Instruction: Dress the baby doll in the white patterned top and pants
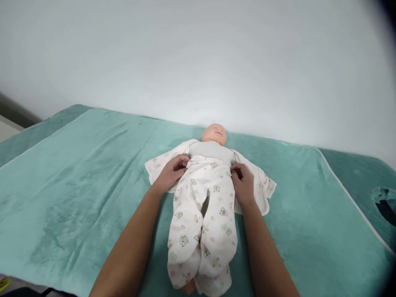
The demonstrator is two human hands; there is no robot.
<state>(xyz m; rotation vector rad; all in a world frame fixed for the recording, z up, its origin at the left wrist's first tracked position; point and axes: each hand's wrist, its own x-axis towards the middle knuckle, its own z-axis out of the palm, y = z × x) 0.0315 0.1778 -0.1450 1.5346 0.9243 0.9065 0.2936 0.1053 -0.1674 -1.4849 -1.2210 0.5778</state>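
A baby doll lies on its back, its head toward the wall. It wears white printed trousers, pulled up over its grey torso. Beneath it a white printed jacket is spread open to both sides. My left hand has its fingers closed at the left edge of the trousers' waistband. On the opposite edge, my right hand pinches the waistband, with its fingertips partly hidden. One foot of the doll peeks out of a trouser leg near the bottom.
A green blanket with a white edge covers the bed and has some creases. The pale wall rises right behind the doll's head. At the far right lies a clear and dark object that I cannot make out.
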